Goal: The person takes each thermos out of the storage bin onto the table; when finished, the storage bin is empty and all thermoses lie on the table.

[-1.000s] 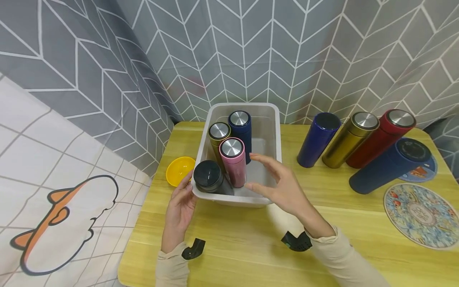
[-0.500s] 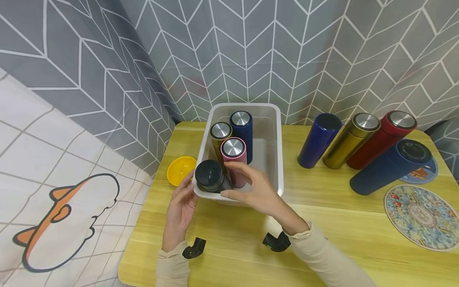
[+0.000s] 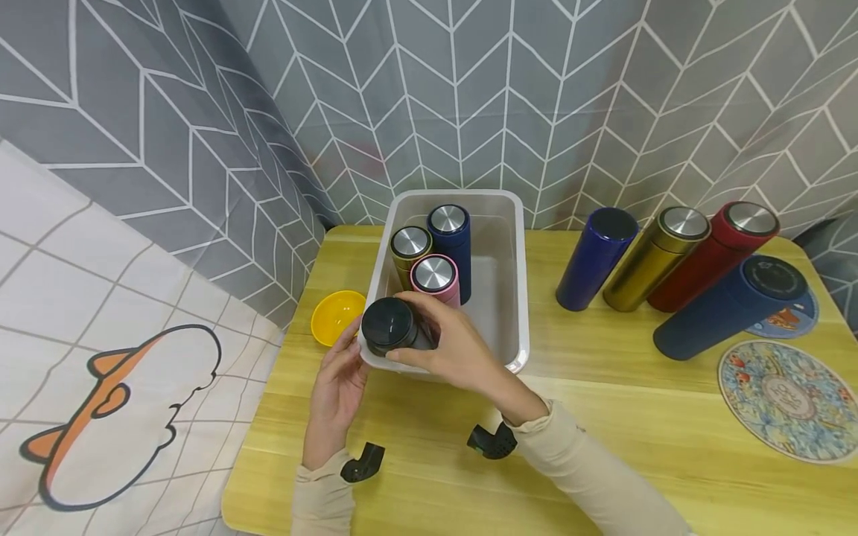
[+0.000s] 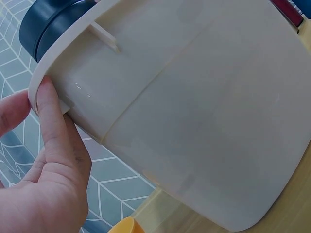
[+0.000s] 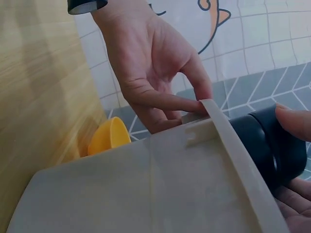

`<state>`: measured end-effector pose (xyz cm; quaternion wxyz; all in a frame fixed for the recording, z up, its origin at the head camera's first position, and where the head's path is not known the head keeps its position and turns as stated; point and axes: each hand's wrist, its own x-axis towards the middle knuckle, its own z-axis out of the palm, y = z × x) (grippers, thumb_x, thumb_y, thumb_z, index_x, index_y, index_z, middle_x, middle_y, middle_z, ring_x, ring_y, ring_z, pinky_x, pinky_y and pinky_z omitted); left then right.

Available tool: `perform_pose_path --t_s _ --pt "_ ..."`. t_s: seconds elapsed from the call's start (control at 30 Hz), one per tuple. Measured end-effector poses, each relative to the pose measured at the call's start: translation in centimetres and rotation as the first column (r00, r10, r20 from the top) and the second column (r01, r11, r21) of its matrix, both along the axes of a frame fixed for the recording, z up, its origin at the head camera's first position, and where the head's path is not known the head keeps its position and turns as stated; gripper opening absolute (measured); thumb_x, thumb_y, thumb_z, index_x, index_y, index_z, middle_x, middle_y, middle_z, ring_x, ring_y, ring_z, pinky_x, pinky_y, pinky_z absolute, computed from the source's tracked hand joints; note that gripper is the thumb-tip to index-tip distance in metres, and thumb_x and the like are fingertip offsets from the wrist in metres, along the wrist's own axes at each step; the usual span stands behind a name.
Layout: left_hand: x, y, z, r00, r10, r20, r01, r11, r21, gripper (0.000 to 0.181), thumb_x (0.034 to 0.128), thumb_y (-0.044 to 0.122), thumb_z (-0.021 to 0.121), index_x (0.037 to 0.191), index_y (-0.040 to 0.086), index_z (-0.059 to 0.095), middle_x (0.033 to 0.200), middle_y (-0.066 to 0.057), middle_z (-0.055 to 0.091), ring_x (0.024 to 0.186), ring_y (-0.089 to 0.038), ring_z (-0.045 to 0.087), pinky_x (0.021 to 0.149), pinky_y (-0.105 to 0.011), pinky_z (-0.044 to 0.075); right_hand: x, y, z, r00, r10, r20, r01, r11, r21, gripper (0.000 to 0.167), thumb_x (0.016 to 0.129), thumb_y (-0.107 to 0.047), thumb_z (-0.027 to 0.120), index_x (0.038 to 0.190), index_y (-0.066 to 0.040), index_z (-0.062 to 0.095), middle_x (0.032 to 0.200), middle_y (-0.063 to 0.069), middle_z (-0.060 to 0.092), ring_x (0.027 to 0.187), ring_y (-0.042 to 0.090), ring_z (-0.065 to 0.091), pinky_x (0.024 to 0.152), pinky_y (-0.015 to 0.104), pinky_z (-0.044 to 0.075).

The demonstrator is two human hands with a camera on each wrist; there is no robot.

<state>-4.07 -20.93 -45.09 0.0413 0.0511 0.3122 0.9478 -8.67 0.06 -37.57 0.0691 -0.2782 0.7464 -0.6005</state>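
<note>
Hands: 2, both in use. Right hand [image 3: 445, 342] holds the black-lidded bottle [image 3: 387, 324], thumb on one side of it, fingers on the other. That bottle is in the near-left corner of the bin [image 3: 520, 283], lid above the rim. Left hand [image 3: 338, 391] pinches the bin rim at the same corner, thumb and fingers narrow on it.

Bin count: 1. Bottles in it: 4. Black-lidded one, pink bottle [image 3: 434, 275] just beside it, short gold bottle [image 3: 410, 244], blue bottle [image 3: 449, 221] farthest back.

Bottles right of the bin, on the surface [image 3: 415, 476]: 4. Purple bottle [image 3: 596, 260], tall gold bottle [image 3: 653, 260], red bottle [image 3: 710, 260], navy bottle [image 3: 727, 309].

Round mats: 2. Large mat [image 3: 787, 402]; small mat [image 3: 791, 316], partly hidden by the navy bottle. Yellow bowl [image 3: 333, 320]: 1, left of the bin.
</note>
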Motion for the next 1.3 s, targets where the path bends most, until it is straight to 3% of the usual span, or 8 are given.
perform_pose_path --t_s 0.47,1.3 --pt "0.0 0.0 -0.1 1.000 0.001 0.007 -0.001 1.000 0.005 0.044 0.1050 -0.004 0.029 0.133 0.005 0.061 0.124 -0.006 0.067 0.102 -0.014 0.072 0.090 -0.020 0.060 -0.6 -1.3 -0.2 1.000 -0.004 -0.024 0.007 0.991 0.132 0.076 0.070 -0.016 0.092 0.136 -0.011 0.056 0.130 0.006 0.067 0.122 0.024 0.063 0.115 0.044 0.049" --pt "0.2 0.1 0.0 0.999 0.029 0.026 -0.028 0.999 -0.028 0.042 0.1045 -0.003 0.032 0.133 0.006 0.061 0.125 -0.006 0.066 0.104 -0.014 0.071 0.092 -0.021 0.060 -1.0 -0.9 -0.5 0.997 -0.020 -0.072 0.029 0.991 0.131 0.072 0.064 -0.023 0.096 0.127 -0.016 0.063 0.118 -0.001 0.072 0.111 0.015 0.067 0.106 0.036 0.054"
